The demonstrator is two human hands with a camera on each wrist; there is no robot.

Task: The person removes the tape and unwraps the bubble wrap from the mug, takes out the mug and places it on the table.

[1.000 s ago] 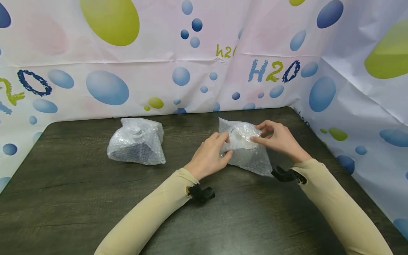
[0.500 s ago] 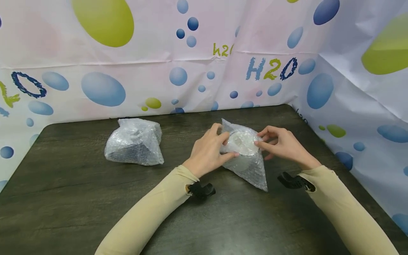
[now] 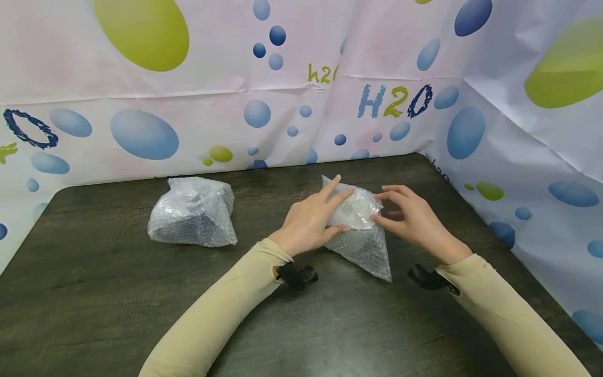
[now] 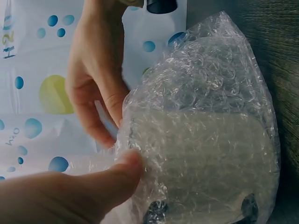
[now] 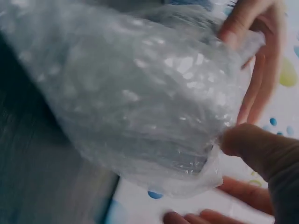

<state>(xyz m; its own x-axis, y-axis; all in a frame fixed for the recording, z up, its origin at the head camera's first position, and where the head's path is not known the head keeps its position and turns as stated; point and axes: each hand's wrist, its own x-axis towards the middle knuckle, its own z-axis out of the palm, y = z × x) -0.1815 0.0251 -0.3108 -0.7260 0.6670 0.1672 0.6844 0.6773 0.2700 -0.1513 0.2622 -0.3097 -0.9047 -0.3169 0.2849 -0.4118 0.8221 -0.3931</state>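
Note:
A bubble-wrap bag with a pale, rounded thing inside lies on the table's right half. My left hand rests on its left side, fingers spread and extended, the thumb touching the wrap. At the bag's right edge my right hand touches the wrap with thumb and fingertips, its fingers bent and apart. The left wrist view shows the bag close up, the pale thing and two dark spots showing through the bubbles. In the right wrist view the wrap has a loose, crumpled edge between the hands.
Another bubble-wrapped bundle with something dark inside sits at the back left of the dark wooden table. Behind and to the right hangs a white sheet printed with blue and green bubbles.
The bag has turned, its lower corner swinging toward me and slightly left. My left fingers have straightened across its top. The right hand has moved a little downward, its finger and thumb slightly wider apart.

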